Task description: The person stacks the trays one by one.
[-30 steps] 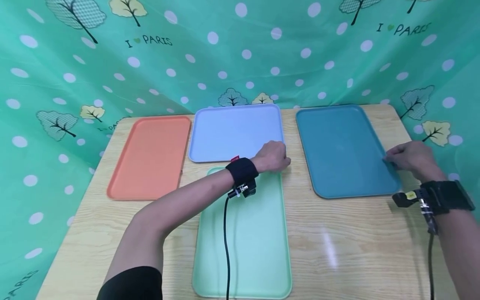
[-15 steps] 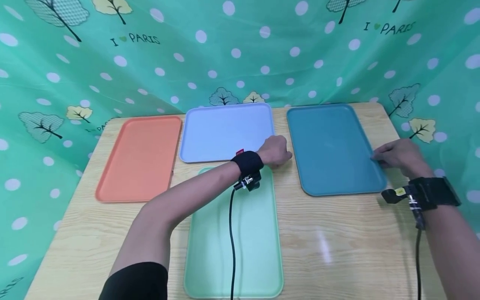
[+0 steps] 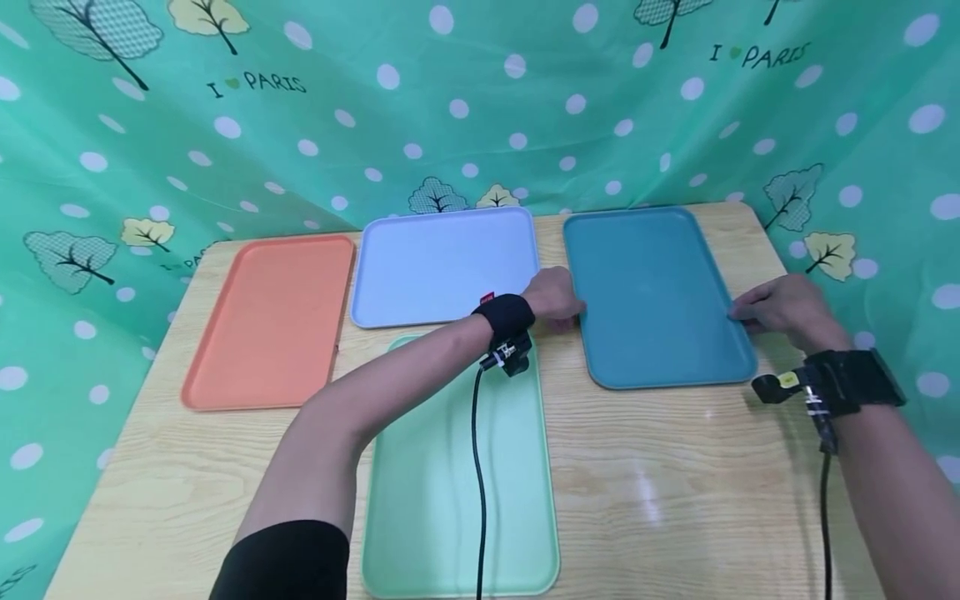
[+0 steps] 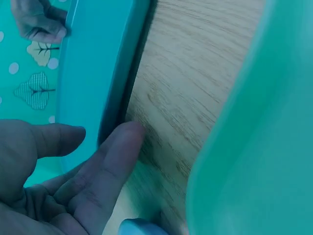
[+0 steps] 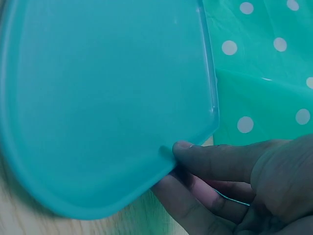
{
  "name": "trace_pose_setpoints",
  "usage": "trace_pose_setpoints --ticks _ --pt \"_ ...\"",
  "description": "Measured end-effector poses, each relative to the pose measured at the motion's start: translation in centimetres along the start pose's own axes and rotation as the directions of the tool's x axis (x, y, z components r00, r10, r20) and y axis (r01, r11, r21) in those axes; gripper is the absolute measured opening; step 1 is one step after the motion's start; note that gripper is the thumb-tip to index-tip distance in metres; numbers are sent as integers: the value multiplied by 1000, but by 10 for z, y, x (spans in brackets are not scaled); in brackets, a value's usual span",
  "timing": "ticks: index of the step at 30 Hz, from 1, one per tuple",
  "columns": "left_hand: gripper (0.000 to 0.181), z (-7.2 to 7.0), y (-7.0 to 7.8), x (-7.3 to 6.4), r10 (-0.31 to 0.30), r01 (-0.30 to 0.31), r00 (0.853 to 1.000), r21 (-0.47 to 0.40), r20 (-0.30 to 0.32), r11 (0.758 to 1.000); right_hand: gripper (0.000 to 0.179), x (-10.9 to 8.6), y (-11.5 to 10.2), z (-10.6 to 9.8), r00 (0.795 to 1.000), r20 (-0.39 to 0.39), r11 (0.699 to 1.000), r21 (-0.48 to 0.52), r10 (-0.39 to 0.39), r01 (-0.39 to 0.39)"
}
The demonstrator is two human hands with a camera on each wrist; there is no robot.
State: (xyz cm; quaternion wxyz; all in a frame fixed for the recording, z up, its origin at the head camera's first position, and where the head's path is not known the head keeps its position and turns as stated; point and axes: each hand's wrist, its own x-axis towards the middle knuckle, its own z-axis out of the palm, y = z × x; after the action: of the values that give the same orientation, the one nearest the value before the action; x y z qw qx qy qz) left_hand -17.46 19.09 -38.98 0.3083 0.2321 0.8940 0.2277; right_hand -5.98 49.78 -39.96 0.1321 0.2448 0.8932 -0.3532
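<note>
Teal tray (image 3: 652, 292): one, on the surface (image 3: 615, 442). Right-hand grip (image 3: 789, 312): pinches its right edge, seemingly for steadiness. Left-hand grip (image 3: 554, 296): unclenched, thumb and finger spread about its left edge.

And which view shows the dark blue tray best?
The head view, because nearly the whole dark blue tray shows there. The right wrist view shows a cropped part, pinched by the right hand; the left wrist, a slanted strip.
</note>
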Motion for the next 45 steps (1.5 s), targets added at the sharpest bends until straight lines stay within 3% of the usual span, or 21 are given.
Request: trace_pose_setpoints --ticks 9,12,16,21,35,45 --pt "23 1 -3 7 -98 98 995 -172 11 980 34 1 2 0 1000 25 1000 12 -11 11" --pt "22 2 -3 9 -134 133 991 -212 9 968 32 3 4 0 999 29 998 59 -16 15" --pt "23 4 -2 11 -160 159 987 -232 17 960 30 3 8 1 999 37 994 106 -12 8" --pt "26 7 -2 12 -180 183 983 -221 31 958 33 0 10 2 999 32 998 61 -29 27" --pt "31 0 -7 0 -165 150 985 -211 -55 966 33 -19 -3 5 993 4 993 -28 -114 114" --pt "31 -16 -15 -29 -39 21 995 -189 -90 982 32 -35 -21 8 995 -34 993 -74 -98 95"
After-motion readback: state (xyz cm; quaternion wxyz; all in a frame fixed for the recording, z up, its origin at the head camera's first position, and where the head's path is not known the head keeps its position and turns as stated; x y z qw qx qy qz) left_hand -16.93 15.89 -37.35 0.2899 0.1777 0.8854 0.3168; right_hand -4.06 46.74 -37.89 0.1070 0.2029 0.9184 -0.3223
